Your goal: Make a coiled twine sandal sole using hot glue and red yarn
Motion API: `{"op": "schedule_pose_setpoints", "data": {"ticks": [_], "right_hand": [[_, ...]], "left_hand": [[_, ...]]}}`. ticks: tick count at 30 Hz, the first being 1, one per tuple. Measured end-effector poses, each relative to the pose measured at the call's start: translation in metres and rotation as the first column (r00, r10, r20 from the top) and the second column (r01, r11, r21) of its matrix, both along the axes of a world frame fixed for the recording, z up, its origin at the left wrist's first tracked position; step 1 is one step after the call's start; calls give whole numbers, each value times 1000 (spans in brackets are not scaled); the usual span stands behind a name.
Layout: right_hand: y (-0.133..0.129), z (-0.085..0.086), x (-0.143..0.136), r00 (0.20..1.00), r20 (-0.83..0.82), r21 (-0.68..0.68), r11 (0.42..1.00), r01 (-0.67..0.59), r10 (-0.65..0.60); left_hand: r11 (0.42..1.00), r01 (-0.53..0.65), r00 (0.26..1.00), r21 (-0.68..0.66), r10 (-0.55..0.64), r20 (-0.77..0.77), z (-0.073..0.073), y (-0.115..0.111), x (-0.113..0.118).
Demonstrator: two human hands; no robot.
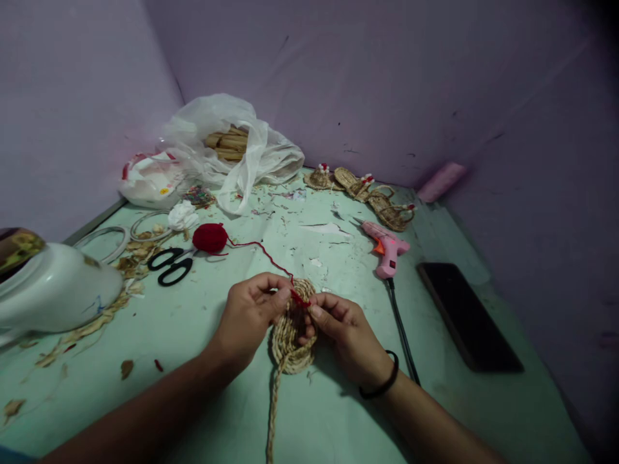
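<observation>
My left hand (254, 316) pinches red yarn (264, 250) between thumb and finger. My right hand (343, 325) pinches the same yarn a little to the right, and a short red stretch spans between my fingertips. Just beneath both hands lies an oval sole of coiled, braided straw (285, 345); its braided tail (274, 406) runs toward the front edge. The yarn leads back to a red yarn ball (209, 238) at the left. Whether my fingers also touch the sole, I cannot tell.
Black-handled scissors (175, 265) lie beside the yarn ball. A pink glue gun (385, 248) with its cord (400, 328) and a dark phone (469, 316) are on the right. Small straw slippers (355, 185) and a plastic bag (271, 151) sit at the back; a white jug (62, 283) lies left.
</observation>
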State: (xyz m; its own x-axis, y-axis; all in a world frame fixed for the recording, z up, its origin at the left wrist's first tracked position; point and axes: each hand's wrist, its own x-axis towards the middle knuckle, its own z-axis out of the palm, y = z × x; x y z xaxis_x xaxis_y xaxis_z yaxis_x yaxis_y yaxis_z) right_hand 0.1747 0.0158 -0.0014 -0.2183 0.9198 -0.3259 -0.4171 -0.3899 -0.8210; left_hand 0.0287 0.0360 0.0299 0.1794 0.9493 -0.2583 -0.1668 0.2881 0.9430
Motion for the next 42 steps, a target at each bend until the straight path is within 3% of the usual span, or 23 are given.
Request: {"op": "schedule_pose_setpoints", "data": {"ticks": [4, 8, 10, 12, 14, 15, 17, 19, 22, 24, 25, 28, 33, 36, 39, 42], "right_hand": [[0, -1, 1, 1000, 3, 8, 1000, -14, 14], [0, -1, 2, 1000, 2, 3, 1000, -12, 12], [0, 0, 1, 1000, 4, -5, 1000, -11, 11], [0, 0, 1, 1000, 10, -9, 1000, -5, 5], [0, 1, 1, 1000, 18, -8, 1000, 6, -5], [-1, 1, 1, 1000, 20, -7, 1000, 9, -9], [-1, 1, 1, 1000, 27, -5, 1000, 7, -7], [-2, 1, 1, 999, 40, 8, 1000, -4, 3], [-3, 3, 0, 996, 83, 45, 999, -17, 13], [-4, 6, -1, 992, 124, 59, 998, -23, 15], [-4, 7, -1, 989, 148, 59, 998, -28, 19], [-5, 12, -3, 975, 220, 54, 997, -50, 37], [-4, 14, -3, 958, 286, 47, 998, -33, 18], [-2, 11, -2, 969, 245, 20, 1000, 16, -21], [-1, 9, -1, 972, 231, 15, 1000, 27, -30], [-1, 9, -1, 966, 255, 34, 999, 29, -37]], "left_hand": [[971, 132, 934, -201, -54, 353, 3, 3, -1], [939, 148, 864, -312, 31, 502, 8, 11, -8], [945, 62, 876, -322, 103, 470, 9, 18, -15], [959, -146, 914, -245, 226, 338, 9, 23, -20], [934, -356, 922, -33, 357, 147, 8, 24, -23], [918, -386, 922, 88, 384, 42, 8, 23, -23], [939, -239, 944, 245, 284, -167, 7, 17, -20], [965, 71, 941, 254, 20, -338, 6, 10, -16], [862, 426, 841, 276, -264, -472, 1, 5, -12], [814, 517, 781, 264, -324, -533, -2, 7, -12], [822, 520, 763, 233, -324, -559, -3, 8, -12], [895, 407, 776, 179, -236, -586, 1, 10, -13], [917, 203, 903, 343, -40, -427, 11, 5, -15], [951, -53, 946, 305, 146, -291, 13, 10, -22], [887, -401, 894, 230, 434, -111, 12, 25, -32], [846, -478, 845, 234, 516, -138, 9, 38, -42]]}}
